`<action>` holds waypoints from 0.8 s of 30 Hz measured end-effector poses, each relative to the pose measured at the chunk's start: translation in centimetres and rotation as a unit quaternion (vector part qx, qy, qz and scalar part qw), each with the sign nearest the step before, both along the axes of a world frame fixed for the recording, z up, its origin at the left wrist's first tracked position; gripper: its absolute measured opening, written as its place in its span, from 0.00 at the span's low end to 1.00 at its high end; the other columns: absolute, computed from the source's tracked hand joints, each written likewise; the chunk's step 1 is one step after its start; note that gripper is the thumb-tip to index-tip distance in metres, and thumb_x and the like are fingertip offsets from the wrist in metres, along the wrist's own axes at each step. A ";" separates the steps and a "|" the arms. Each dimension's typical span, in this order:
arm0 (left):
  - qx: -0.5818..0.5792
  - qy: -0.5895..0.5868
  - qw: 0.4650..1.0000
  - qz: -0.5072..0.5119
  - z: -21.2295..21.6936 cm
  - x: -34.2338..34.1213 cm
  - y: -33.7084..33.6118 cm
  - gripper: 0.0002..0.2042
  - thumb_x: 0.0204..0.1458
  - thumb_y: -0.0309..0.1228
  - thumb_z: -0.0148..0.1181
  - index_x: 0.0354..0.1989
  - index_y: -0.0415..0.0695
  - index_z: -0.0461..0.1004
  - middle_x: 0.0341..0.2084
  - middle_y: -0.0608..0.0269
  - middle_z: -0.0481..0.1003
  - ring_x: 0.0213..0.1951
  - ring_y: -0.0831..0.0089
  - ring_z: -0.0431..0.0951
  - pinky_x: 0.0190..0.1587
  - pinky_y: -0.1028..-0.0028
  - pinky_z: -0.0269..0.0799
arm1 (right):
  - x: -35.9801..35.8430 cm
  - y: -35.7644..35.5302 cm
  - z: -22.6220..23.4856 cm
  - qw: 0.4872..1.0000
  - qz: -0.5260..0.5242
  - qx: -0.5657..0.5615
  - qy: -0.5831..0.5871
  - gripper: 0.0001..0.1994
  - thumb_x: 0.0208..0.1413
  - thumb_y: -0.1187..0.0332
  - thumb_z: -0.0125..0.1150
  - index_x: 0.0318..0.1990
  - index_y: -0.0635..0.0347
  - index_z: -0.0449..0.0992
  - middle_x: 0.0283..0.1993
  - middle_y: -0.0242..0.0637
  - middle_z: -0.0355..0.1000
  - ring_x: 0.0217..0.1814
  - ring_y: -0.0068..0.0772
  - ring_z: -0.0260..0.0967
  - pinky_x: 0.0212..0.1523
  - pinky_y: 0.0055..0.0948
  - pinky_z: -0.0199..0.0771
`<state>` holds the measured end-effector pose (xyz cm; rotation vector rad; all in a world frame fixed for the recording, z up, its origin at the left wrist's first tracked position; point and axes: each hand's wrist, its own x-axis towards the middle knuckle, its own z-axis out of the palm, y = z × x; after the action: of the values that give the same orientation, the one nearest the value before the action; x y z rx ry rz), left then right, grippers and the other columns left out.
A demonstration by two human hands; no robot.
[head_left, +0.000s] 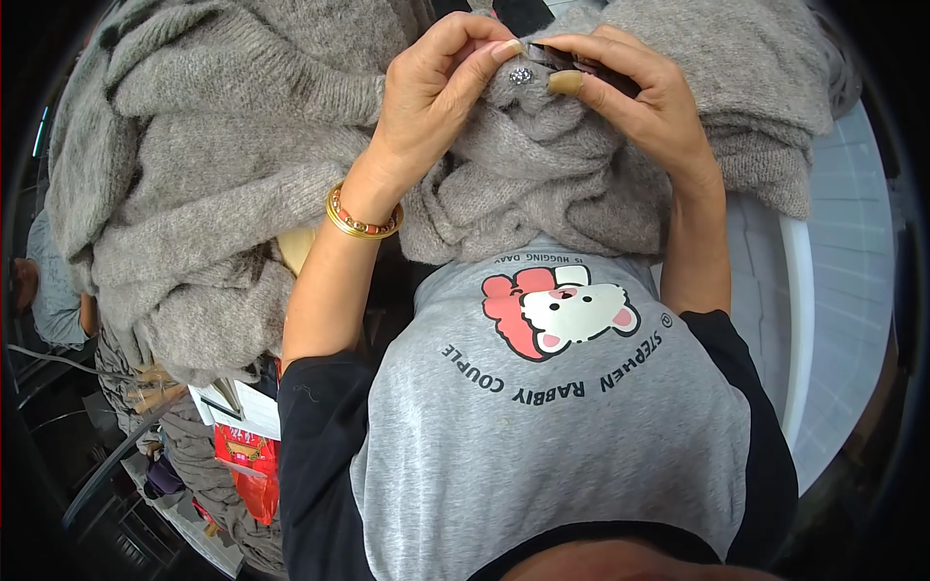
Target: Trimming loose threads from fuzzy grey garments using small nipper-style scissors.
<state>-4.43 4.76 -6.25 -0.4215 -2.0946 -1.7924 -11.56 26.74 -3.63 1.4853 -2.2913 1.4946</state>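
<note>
Both hands meet at the top middle over a grey fuzzy knit garment [542,145] bunched in my lap. A round, sparkling button [521,76] sits on the knit between them. My left hand [436,87], with gold and beaded bangles on its wrist, pinches the knit beside the button, thumb against fingertips. To the button's right, my right hand [639,87] curls around a slim dark tool [612,79]. That tool is mostly hidden by the fingers, so its exact kind does not show. A yellowish cover [565,82] is on the right thumb's tip.
Large heaps of grey knitwear [223,145] lie on the left, with another folded stack [727,68] at upper right. A white curved table edge [799,320] runs down the right. At lower left is a red package [247,460]. Another person [58,281] shows at the far left.
</note>
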 end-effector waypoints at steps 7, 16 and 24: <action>-0.001 0.001 1.000 0.011 -0.1 0.1 0.0 0.07 0.61 0.27 0.56 0.44 0.38 0.74 0.37 0.70 0.76 0.39 0.87 0.72 0.40 0.87 0.67 | 0.1 0.1 -0.2 0.999 0.014 0.030 -0.009 0.14 0.55 0.71 0.63 0.50 0.60 0.80 0.34 0.29 0.71 0.36 0.20 0.65 0.36 0.20 0.63; 0.006 -0.030 1.000 0.005 -0.2 0.0 -0.2 0.07 0.61 0.27 0.57 0.44 0.39 0.74 0.34 0.74 0.74 0.34 0.88 0.69 0.34 0.87 0.64 | 0.3 -0.7 -0.4 0.999 0.030 0.013 0.005 0.15 0.52 0.74 0.65 0.49 0.61 0.80 0.27 0.26 0.63 0.30 0.19 0.58 0.30 0.21 0.58; -0.199 -0.207 0.958 -0.013 1.3 -0.3 -1.3 0.25 0.59 0.50 0.56 0.48 0.37 0.71 0.25 0.63 0.73 0.30 0.75 0.72 0.35 0.73 0.70 | 0.2 2.5 0.2 0.942 -0.013 -0.219 -0.252 0.17 0.60 0.70 0.60 0.55 0.67 0.72 0.35 0.28 0.69 0.28 0.13 0.61 0.28 0.13 0.60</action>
<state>-4.72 3.45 -4.96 -0.1789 -2.7689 -1.5697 -11.37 29.23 -3.42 1.0336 -1.9562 2.4005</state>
